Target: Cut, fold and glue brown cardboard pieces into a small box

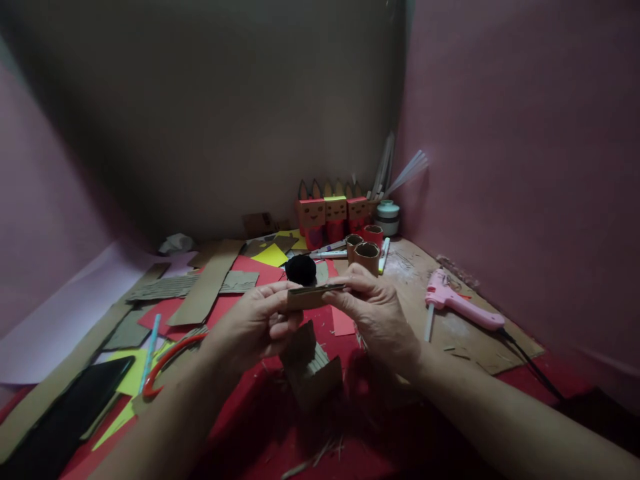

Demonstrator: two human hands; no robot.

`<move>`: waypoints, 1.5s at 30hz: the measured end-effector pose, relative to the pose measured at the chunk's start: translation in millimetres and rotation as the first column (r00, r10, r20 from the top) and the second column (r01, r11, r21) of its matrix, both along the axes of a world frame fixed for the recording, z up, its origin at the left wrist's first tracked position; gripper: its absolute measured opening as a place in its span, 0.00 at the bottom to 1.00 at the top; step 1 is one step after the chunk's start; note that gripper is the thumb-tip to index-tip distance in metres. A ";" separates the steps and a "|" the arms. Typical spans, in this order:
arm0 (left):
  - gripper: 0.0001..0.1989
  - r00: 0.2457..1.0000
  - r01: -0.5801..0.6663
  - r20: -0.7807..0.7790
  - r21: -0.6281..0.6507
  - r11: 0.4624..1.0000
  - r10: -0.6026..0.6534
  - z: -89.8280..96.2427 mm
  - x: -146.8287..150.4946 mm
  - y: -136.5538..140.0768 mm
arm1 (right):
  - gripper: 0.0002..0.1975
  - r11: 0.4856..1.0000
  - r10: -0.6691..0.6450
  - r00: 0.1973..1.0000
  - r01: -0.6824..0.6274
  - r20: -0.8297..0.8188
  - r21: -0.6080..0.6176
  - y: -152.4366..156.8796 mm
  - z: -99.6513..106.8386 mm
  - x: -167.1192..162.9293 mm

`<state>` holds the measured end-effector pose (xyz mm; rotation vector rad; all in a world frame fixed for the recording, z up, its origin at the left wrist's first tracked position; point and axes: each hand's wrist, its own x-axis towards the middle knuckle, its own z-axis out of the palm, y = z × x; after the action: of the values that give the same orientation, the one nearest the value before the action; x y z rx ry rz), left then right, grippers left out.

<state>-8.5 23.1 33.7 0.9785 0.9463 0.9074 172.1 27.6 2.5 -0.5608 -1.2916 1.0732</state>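
Observation:
Between both hands is a small brown cardboard strip (pixel 309 299), raised above the red work surface. My left hand (pixel 267 317) pinches its left end. With thumb and fingers, my right hand (pixel 373 307) grips the right end along the upper edge. Below the hands lies a folded cardboard piece (pixel 314 381) with torn, ribbed inside layers. Just beyond the strip sits a black fuzzy ball (pixel 301 270). Several cardboard tubes (pixel 367 252) stand behind my right hand.
A pink glue gun (pixel 465 300) with a cord rests on a board at right. Cat-like cardboard figures (pixel 335 213) stand at the back beside a pale jar (pixel 387 219). Cardboard strips (pixel 207 283), orange-handled scissors (pixel 163 367) and a black phone-like slab (pixel 70 417) lie left.

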 end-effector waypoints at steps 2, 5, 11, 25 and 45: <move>0.18 0.998 0.053 -0.047 0.053 0.997 -0.050 0.9 1.1 -2.9 | 0.02 0.996 -0.070 0.997 0.071 -0.016 0.059 0.7 1.1 0.5; 0.25 0.973 0.027 -0.227 0.252 0.967 0.032 0.9 -0.9 -5.9 | 0.02 0.996 -0.029 0.999 0.032 -0.034 0.084 2.7 2.5 1.8; 0.15 0.906 -0.044 -0.325 0.567 0.823 0.272 3.7 -0.3 -16.5 | 0.03 0.982 0.150 0.987 -0.156 -0.064 -0.106 2.1 -0.7 1.8; 0.06 0.892 -0.114 -0.260 0.663 0.740 0.370 4.5 16.0 -32.2 | 0.06 0.947 0.258 0.965 -0.262 -0.046 -0.187 -7.8 3.9 0.7; 0.13 0.964 -0.246 -0.030 0.265 0.932 0.263 -2.9 9.7 -18.6 | 0.23 0.837 0.448 0.866 -0.493 -0.222 -0.238 2.9 -5.2 -2.4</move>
<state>1.2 4.6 30.8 1.1286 1.0434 1.2485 169.7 30.5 -2.8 -0.3632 -1.1664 1.7070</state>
